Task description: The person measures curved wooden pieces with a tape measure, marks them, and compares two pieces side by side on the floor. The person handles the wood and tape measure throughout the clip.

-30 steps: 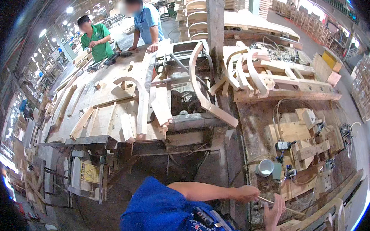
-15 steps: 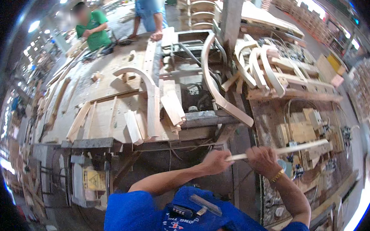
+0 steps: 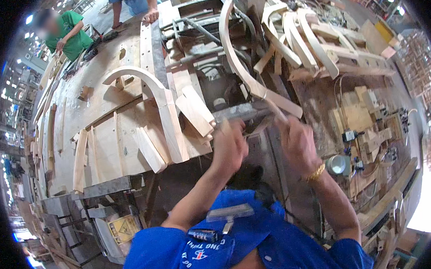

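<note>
My right hand (image 3: 300,144), with a gold bracelet at the wrist, is closed round a slim pale wooden strip (image 3: 275,111). The strip's far end points up and away, next to the lower part of a long curved wooden piece (image 3: 236,55); whether they touch I cannot tell. My left hand (image 3: 229,144) is raised near the bench's front edge, close to some short wooden blocks (image 3: 194,106). Motion smears its fingers, so its grip is unclear. Left of it, a hook-shaped wooden piece (image 3: 168,108) lies on the wooden bench top (image 3: 107,159).
Several curved wooden parts (image 3: 298,40) are heaped on a rack at the right. Below them stand a white cup (image 3: 336,164) and clamps (image 3: 352,136) among wooden blocks. A person in green (image 3: 69,35) and another in blue (image 3: 133,2) are across the bench.
Both hands have moved up and away from my body, toward the bench. The strip, earlier level between both hands, now points away from the right hand; my left hand has shifted left, apart from it.
</note>
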A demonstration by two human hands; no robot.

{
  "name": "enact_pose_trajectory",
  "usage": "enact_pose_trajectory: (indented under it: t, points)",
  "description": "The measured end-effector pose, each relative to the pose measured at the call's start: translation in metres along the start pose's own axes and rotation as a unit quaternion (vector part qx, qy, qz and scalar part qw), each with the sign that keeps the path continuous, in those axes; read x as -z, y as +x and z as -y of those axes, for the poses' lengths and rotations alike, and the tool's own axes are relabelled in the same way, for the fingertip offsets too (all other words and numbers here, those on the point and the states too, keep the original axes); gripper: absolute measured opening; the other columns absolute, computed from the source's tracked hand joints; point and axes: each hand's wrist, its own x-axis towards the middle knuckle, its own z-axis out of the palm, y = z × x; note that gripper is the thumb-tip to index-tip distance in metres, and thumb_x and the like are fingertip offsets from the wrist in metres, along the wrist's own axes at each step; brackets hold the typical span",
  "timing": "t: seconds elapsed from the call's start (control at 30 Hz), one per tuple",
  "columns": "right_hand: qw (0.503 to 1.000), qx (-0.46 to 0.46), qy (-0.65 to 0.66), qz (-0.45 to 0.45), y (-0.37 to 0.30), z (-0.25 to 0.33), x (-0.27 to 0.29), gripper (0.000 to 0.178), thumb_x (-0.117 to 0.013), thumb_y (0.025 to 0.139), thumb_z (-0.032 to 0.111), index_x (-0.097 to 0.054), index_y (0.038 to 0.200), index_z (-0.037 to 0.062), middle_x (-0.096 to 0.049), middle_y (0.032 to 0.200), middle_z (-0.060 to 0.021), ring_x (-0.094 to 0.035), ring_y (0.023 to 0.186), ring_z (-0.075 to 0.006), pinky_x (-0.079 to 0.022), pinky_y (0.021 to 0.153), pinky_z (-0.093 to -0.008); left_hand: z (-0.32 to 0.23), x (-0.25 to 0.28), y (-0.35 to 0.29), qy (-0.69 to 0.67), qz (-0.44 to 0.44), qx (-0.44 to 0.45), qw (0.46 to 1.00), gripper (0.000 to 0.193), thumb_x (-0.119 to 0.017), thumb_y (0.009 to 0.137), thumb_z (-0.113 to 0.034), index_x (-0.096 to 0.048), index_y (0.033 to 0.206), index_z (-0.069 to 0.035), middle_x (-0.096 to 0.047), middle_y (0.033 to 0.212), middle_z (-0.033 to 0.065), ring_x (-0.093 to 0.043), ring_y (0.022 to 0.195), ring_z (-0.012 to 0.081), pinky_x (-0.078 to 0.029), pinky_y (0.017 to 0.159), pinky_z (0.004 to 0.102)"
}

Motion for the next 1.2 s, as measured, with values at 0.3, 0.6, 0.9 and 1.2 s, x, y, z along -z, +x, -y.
enact_pose_trajectory:
  t: [0.3, 0.6, 0.9, 1.2]
  points:
    - [0.852, -0.178, 0.446, 0.208, 0.122, -0.062, -0.058, 0.030, -0.049, 0.101, 0.028, -0.057, 0.086, 0.0028, -0.045, 0.059, -0.0004, -0.044, 0.051, -0.0171, -0.040, 0.052, -0.0341, -0.046, 0.021, 0.024, -0.112, 0.011, 0.062, 0.992, 0.038, -0.049, 0.087, -0.008, -0.055, 0.123, 0.004, -0.043, 0.074, -0.0020, -0.039, 0.059, 0.0080, -0.036, 0.059, 0.0242]
    - [0.969, -0.089, 0.198, 0.117, 0.280, -0.023, -0.292, 0.048, -0.075, 0.081, 0.036, -0.066, 0.118, 0.0072, -0.072, 0.095, -0.0179, -0.069, 0.090, -0.0328, -0.052, 0.084, -0.0412, -0.066, 0.048, -0.003, -0.235, -0.017, 0.064, 0.970, 0.058, -0.043, 0.079, -0.014, -0.048, 0.131, 0.011, -0.041, 0.080, 0.0002, -0.042, 0.070, 0.0130, -0.039, 0.062, 0.0284]
    - [0.997, -0.059, -0.048, -0.031, 0.306, -0.023, -0.322, 0.064, -0.075, 0.081, 0.038, -0.056, 0.128, -0.0022, -0.061, 0.116, -0.0268, -0.055, 0.114, -0.0412, -0.043, 0.101, -0.0448, -0.094, 0.109, -0.010, 0.069, -0.146, 0.039, 0.986, 0.027, -0.063, 0.091, -0.005, -0.059, 0.116, 0.005, -0.067, 0.091, 0.0073, -0.064, 0.080, 0.0110, -0.053, 0.076, 0.0259]
    - [0.788, 0.020, 0.565, 0.244, 0.083, 0.064, -0.187, 0.022, -0.057, 0.096, 0.015, -0.069, 0.105, -0.0011, -0.070, 0.102, -0.0090, -0.064, 0.094, -0.0145, -0.052, 0.083, -0.0307, -0.056, 0.102, 0.032, 0.258, -0.110, -0.045, 0.959, 0.023, -0.071, 0.085, 0.001, -0.065, 0.108, 0.002, -0.070, 0.097, 0.0081, -0.067, 0.090, 0.0166, -0.054, 0.080, 0.0279]
